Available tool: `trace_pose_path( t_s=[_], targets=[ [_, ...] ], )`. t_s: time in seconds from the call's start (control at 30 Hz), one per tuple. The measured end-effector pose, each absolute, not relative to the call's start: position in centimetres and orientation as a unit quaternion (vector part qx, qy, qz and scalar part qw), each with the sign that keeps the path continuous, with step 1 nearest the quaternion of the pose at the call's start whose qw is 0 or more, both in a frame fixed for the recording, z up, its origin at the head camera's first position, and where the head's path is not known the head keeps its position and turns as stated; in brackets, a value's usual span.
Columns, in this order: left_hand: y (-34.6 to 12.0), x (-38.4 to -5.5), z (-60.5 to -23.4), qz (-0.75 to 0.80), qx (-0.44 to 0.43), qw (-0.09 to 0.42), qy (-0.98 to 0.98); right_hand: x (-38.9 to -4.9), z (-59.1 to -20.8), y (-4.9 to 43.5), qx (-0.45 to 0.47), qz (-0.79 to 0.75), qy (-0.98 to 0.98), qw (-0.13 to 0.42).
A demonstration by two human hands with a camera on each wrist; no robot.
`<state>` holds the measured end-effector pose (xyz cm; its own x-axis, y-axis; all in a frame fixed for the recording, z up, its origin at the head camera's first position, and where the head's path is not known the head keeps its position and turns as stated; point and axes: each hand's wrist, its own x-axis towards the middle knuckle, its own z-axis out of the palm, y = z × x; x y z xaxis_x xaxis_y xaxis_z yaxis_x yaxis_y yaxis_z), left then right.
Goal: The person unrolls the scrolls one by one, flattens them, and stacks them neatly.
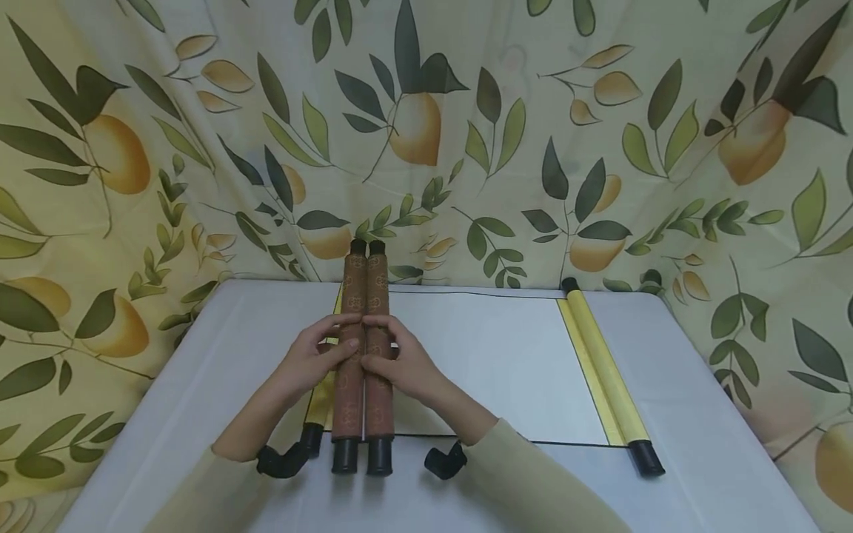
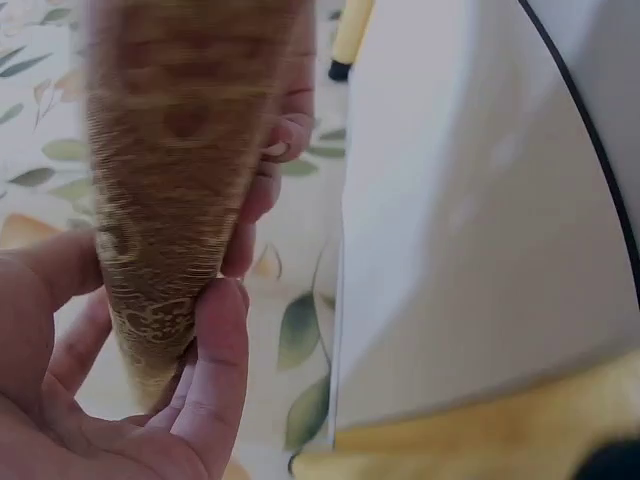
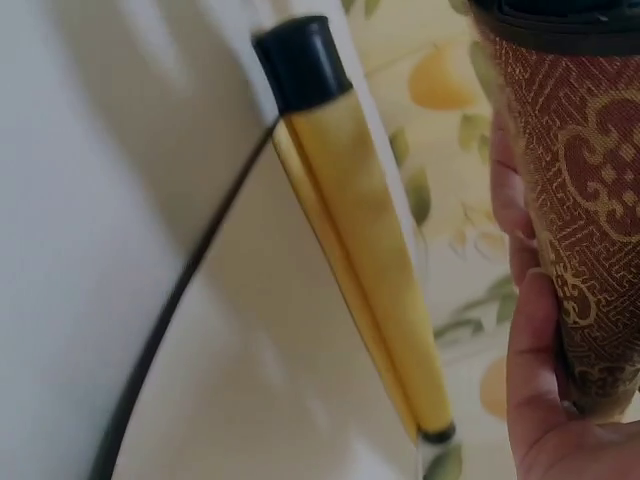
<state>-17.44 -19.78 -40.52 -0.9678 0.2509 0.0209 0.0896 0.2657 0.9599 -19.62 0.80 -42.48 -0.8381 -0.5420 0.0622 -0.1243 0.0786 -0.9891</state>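
Note:
Two rolled scrolls in brown-red fabric with gold patterns and black end caps stand side by side, raised over the table in the head view. My left hand point(image 1: 318, 357) grips the left scroll point(image 1: 348, 403) around its middle. On the right scroll point(image 1: 380, 407), my right hand point(image 1: 408, 363) has its thumb and fingers wrapped. The gold weave of the fabric point(image 2: 170, 210) fills much of the left wrist view. A black end cap point(image 3: 570, 25) shows at the top of the right wrist view. Beneath them lies an unrolled scroll with a blank white sheet point(image 1: 493, 363).
The unrolled scroll's right end is a yellow roll point(image 1: 608, 363) with black caps; its left yellow roll point(image 1: 321, 400) is partly hidden behind the held scrolls. Black pieces sit at both wrists. A white-covered table point(image 1: 220, 348) carries everything, and a fruit-and-leaf printed curtain point(image 1: 493, 133) hangs behind.

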Motion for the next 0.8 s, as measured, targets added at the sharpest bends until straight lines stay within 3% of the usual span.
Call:
trace_pose_path(
  t_s=[0.37, 0.57, 0.8],
  targets=[
    [-15.4, -19.3, -40.5, 0.631, 0.128, 0.112, 0.757, -20.2, -42.9, 5.7, -0.223, -0.639, 0.719, 0.158],
    [-13.3, -19.9, -40.3, 0.643, 0.148, 0.096, 0.745, -20.4, -42.8, 7.8, -0.204, -0.645, 0.725, 0.134],
    [-12.0, -20.4, -40.3, 0.652, 0.154, 0.081, 0.738, -20.9, -42.4, 9.7, -0.187, -0.680, 0.693, 0.149]
  ],
)
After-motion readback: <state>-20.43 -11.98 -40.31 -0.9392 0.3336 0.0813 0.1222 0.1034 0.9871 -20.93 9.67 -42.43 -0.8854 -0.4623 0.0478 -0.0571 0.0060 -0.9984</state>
